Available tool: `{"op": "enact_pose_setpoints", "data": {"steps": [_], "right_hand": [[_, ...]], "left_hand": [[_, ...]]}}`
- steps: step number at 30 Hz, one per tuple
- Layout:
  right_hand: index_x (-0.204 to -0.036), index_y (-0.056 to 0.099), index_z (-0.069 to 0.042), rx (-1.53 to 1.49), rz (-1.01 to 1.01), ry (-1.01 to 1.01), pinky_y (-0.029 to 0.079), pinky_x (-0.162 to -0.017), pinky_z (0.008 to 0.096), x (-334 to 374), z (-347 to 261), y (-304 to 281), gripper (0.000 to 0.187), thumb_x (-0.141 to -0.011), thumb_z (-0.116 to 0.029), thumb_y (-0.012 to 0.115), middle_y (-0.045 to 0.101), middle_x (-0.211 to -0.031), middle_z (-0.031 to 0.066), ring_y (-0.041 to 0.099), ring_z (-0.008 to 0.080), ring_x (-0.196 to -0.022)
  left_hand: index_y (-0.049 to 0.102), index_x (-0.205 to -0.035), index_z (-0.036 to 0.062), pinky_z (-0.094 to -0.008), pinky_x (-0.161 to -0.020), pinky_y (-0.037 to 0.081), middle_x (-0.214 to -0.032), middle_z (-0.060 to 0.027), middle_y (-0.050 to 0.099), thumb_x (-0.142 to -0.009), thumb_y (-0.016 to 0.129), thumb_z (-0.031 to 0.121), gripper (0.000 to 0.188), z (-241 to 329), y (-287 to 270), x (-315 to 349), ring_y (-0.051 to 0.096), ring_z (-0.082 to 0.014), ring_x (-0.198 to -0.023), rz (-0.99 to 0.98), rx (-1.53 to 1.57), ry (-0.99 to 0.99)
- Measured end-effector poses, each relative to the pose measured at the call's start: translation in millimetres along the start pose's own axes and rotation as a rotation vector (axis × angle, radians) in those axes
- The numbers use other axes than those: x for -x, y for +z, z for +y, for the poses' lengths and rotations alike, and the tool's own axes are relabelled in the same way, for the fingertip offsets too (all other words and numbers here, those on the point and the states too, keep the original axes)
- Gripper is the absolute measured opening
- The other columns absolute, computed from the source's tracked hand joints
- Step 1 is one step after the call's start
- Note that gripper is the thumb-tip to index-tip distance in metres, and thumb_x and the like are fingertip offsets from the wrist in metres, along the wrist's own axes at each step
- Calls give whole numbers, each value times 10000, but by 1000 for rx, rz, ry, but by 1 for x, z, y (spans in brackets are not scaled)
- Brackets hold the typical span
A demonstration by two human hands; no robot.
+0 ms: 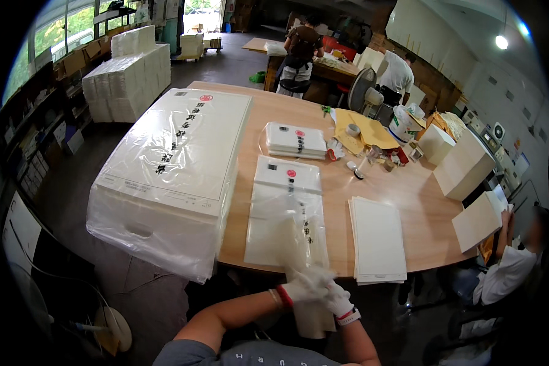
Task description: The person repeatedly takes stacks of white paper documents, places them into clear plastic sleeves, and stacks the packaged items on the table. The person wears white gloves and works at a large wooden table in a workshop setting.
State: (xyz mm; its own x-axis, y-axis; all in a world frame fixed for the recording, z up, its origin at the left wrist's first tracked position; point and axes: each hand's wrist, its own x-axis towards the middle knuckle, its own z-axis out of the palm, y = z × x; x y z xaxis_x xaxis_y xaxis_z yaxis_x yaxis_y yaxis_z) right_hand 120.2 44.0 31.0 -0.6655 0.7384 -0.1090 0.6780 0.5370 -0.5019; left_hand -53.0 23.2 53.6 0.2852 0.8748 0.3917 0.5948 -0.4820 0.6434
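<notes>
As 2 gloved hands [309, 287] [338, 301] hold film [311, 322] | clear wrap [155, 245] covers printed stack [210, 143]

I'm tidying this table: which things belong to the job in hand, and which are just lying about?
Seemingly the job: clear plastic at left hand and right hand; wrapped sheets; big wrapped pile; loose paper.

Seemingly just lying about: fan; bucket; tape roll; brown paper.

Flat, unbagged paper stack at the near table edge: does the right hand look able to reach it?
Probably yes: the right hand is near the flat paper stack, with nothing visible between.
</notes>
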Motion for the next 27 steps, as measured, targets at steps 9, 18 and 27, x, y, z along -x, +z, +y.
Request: {"op": "enact_pose_setpoints", "data": {"steps": [9,18,27], "right_hand": [[-1138,453,-45,-55,586,178,432,-856,400,-108,17,36,408,-814,-249,595,546,-1064,191,557,333,-948],[-1264,370,-31,284,171,375,476,-580,475,-127,18,-9,458,-853,-196,486,632,-806,174,618,345,-706],[-1413,93,10,84,231,7,482,-561,405,-20,30,40,801,-821,-239,571,604,-790,154,590,308,-670]], "left_hand": [[535,-1113,32,-342,-805,465,-1023,-139,564,-740,587,134,390,-75,-22,47,547,-297,-933,-157,-491,-24],[476,-1101,4,-273,-757,463,-983,-101,559,-789,511,20,315,-156,-55,55,553,-181,-918,603,102,-626],[437,-967,5,-335,-669,455,-852,-101,527,-782,497,6,194,-93,-34,124,536,-209,-734,386,84,-799]]}}
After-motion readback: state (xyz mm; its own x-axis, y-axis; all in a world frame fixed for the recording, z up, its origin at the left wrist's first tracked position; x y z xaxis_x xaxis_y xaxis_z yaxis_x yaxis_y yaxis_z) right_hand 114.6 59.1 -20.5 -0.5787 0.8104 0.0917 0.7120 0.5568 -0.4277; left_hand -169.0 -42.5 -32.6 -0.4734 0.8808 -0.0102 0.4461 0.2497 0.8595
